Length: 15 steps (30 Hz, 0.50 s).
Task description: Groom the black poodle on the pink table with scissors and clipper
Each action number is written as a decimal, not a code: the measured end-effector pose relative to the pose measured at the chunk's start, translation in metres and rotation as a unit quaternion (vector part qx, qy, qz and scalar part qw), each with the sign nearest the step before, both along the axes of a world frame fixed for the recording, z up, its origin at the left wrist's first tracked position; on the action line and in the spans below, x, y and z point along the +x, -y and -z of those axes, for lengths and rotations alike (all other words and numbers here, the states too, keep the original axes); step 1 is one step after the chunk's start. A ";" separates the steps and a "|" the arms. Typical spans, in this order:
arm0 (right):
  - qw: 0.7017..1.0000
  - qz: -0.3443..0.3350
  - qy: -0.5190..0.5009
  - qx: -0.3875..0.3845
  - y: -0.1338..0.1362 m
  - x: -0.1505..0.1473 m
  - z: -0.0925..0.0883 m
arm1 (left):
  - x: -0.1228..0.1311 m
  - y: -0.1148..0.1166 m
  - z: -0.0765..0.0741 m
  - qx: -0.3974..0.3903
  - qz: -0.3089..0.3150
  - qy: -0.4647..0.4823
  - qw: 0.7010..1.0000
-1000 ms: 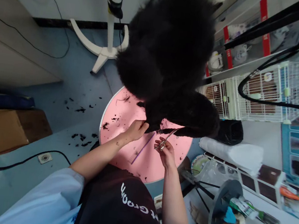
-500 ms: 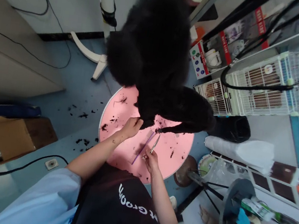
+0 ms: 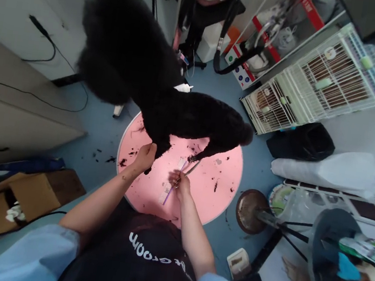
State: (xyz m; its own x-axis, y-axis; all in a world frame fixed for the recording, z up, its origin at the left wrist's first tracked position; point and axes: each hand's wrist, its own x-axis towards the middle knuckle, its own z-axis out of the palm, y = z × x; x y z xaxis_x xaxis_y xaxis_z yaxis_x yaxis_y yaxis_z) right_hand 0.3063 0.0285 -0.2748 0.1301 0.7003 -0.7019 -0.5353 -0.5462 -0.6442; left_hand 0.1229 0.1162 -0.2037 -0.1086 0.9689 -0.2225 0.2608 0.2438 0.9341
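Note:
A black, fluffy dog (image 3: 191, 113) stands on a round pink table (image 3: 221, 196), its head towards the upper left. My left hand (image 3: 146, 155) is closed around the lower part of one of its front legs. In my right hand (image 3: 182, 184) are metal scissors (image 3: 192, 168), blades pointing up and right below another paw. The fingers of that hand lie over the middle of a purple-backed comb (image 3: 167, 196); whether they grip it or only touch it, I cannot tell. Black hair clippings (image 3: 216, 185) are scattered over the tabletop.
White wire cages (image 3: 275, 111) stand at the right, near a black bin (image 3: 301, 145). A round stool (image 3: 250, 210) sits right of the table. At the left lies an open cardboard box (image 3: 29, 197). A black looped strap (image 3: 221, 52) hangs behind the dog.
The dog's head and front have swung to the left, and my left hand has moved left with the leg. My right hand, with the scissors, has shifted left onto the comb.

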 end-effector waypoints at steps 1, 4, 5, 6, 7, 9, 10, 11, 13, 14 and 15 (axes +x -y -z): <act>1.000 0.006 -0.014 0.003 -0.001 -0.001 -0.002 | 0.000 0.000 0.000 0.001 0.001 0.001 1.000; 0.998 0.037 -0.054 0.024 -0.009 -0.004 -0.006 | 0.001 0.000 -0.001 -0.004 0.002 0.001 1.000; 0.997 0.049 -0.059 0.031 -0.012 -0.005 -0.006 | 0.001 0.000 -0.002 -0.005 0.000 -0.001 1.000; 0.996 0.061 -0.061 0.036 -0.017 -0.006 -0.006 | 0.002 0.000 -0.004 -0.004 -0.001 -0.002 1.000; 0.995 0.072 -0.060 0.036 -0.021 -0.007 -0.004 | 0.002 0.000 -0.005 -0.001 -0.002 -0.003 1.000; 0.994 0.087 -0.052 0.029 -0.028 -0.009 0.002 | 0.002 0.000 -0.007 0.007 -0.002 -0.002 1.000; 0.994 0.092 -0.050 0.024 -0.030 -0.011 0.005 | 0.002 0.000 -0.006 0.008 -0.001 -0.002 1.000; 0.994 0.096 -0.048 0.021 -0.032 -0.013 0.008 | 0.002 0.000 -0.006 0.008 -0.001 -0.003 1.000; 0.994 0.102 -0.047 0.015 -0.034 -0.017 0.014 | 0.001 0.001 -0.003 0.002 -0.002 -0.006 1.000; 0.993 0.105 -0.048 0.013 -0.035 -0.019 0.016 | 0.000 0.002 -0.001 -0.003 -0.003 -0.006 1.000; 0.993 0.109 -0.048 0.011 -0.035 -0.020 0.018 | 0.000 0.002 0.001 -0.009 -0.005 -0.004 1.000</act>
State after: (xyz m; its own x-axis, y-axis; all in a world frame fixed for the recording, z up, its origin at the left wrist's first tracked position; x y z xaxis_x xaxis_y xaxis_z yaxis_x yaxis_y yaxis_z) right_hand 0.2861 0.0633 -0.2926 0.2130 0.6784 -0.7031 -0.6987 -0.3973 -0.5949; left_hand 0.1230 0.1139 -0.2045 -0.1197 0.9635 -0.2397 0.2659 0.2637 0.9272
